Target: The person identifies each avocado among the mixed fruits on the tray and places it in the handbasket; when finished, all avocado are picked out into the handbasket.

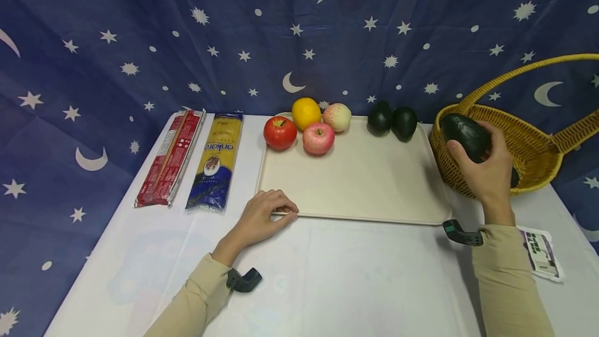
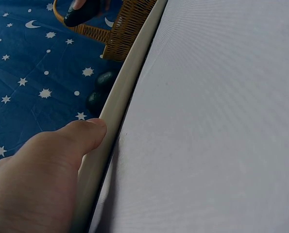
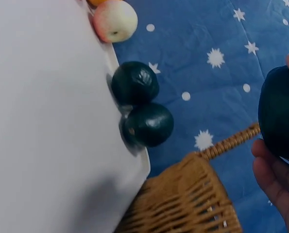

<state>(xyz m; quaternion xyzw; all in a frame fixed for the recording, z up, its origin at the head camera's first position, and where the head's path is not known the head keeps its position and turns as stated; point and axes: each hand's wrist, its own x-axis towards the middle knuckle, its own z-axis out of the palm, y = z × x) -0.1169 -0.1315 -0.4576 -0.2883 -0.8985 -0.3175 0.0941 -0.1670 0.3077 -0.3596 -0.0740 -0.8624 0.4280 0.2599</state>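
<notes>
In the head view my right hand [image 1: 489, 170] grips a dark green avocado [image 1: 465, 135] above the left rim of the wicker basket [image 1: 538, 139]. The right wrist view shows the same avocado [image 3: 282, 114] between thumb and fingers. Part of another dark thing shows low inside the basket. My left hand [image 1: 264, 215] rests at the near left edge of the cream tray [image 1: 355, 186], its thumb [image 2: 93, 128] lying along the rim in the left wrist view. Two more avocados [image 1: 379, 118] sit side by side at the tray's far right.
A tomato [image 1: 280, 133], an orange [image 1: 306, 113], a pink apple [image 1: 318, 139] and a peach [image 1: 337, 117] cluster at the tray's far left. Left of it lie a red packet [image 1: 170, 157] and a spaghetti pack [image 1: 216, 160]. A white packet [image 1: 541, 254] lies beside the right forearm.
</notes>
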